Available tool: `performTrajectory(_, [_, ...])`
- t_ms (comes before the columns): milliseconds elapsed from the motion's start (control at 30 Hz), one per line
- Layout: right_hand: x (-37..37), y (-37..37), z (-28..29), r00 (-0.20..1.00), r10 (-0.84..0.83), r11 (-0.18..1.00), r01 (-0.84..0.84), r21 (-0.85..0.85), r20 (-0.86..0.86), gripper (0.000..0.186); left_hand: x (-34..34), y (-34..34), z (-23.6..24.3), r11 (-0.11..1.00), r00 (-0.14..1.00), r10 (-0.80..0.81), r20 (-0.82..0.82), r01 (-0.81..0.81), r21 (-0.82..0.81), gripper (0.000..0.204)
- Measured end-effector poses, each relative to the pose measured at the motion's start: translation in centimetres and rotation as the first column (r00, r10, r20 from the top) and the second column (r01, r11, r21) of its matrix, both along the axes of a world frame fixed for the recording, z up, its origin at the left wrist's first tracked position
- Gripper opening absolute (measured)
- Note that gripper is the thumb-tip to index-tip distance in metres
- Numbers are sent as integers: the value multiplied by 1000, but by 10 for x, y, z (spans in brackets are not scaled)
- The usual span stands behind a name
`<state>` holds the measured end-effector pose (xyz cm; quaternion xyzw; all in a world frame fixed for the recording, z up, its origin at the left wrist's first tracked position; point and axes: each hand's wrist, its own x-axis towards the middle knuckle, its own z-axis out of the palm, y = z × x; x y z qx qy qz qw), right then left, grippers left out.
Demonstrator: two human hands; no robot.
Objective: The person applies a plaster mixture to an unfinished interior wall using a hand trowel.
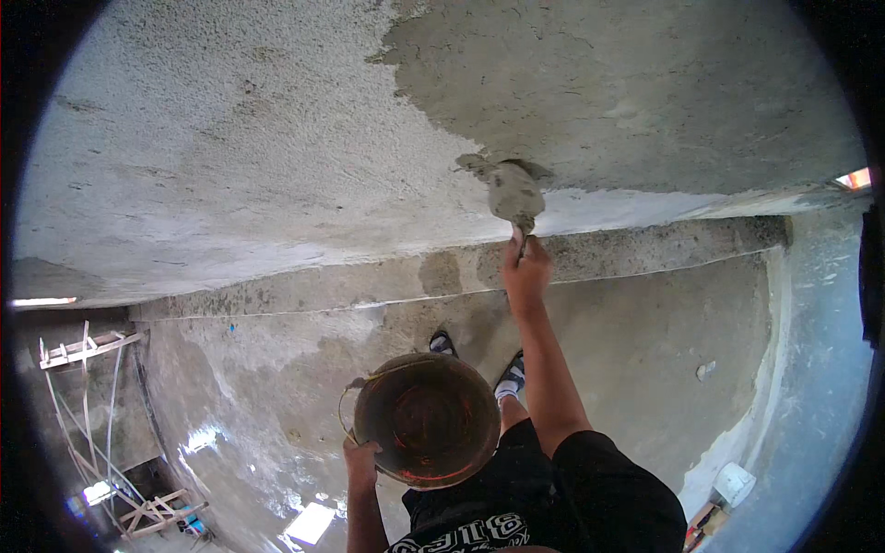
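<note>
My right hand [527, 272] is closed around the handle of a trowel [516, 192]. Grey mortar covers its blade, which lies against the wall at the lower edge of a darker, wet-looking patch of plaster [627, 92]. Left of that patch the wall [277, 129] is paler and rougher. My left hand [361, 458] grips the left rim of a round bucket [429, 419], held in front of my body below the trowel. The bucket's inside is dark with reddish scrapes, and a thin wire handle [343, 410] loops out at its left.
A low ledge [369, 281] runs along the wall's foot, beyond my sandalled feet [442, 344]. Wooden scaffolding [88, 350] stands at the far left. A white bucket [734, 484] sits by the bluish wall [811, 369] at right. Damp patches mark the concrete floor [636, 341].
</note>
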<state>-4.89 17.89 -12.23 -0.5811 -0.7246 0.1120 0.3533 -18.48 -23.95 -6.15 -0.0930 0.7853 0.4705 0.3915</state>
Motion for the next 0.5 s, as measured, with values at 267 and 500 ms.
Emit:
performTrajectory(267, [-17,24,-30,977,107,986,-128,-104,-187,31,-2,2,1,994,995,-95,-16,96,54,49])
performTrajectory(500, [3,-30,-56,993,4,941,-43,-336,-116,32,0,7,1,996,998,-57,0,57,66,53])
